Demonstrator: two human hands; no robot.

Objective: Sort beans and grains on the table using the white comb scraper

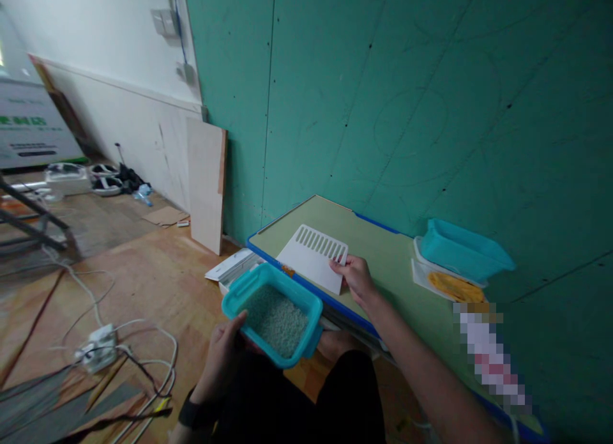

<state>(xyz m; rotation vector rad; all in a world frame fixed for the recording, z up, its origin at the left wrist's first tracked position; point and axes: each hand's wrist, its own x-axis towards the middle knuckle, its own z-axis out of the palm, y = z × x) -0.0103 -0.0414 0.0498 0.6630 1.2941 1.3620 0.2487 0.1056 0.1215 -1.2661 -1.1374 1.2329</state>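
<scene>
My left hand (227,343) grips the near left rim of a small turquoise tub (313,303), which holds grey-green granules (278,321). The tub is over my lap, beside the near edge of a green board table (383,246) with a blue rim. On that table a white slotted panel (309,259) lies or is held low, its row of slots toward the wall. My right hand (357,276) pinches the panel's right edge, thumb on top.
On the table's right stand a larger turquoise bin (464,249), an orange item (457,285) and a pixelated pack (493,361). A green wall (359,99) rises behind. Cables and a power strip (99,348) lie on the floor at left; a board (205,182) leans beyond.
</scene>
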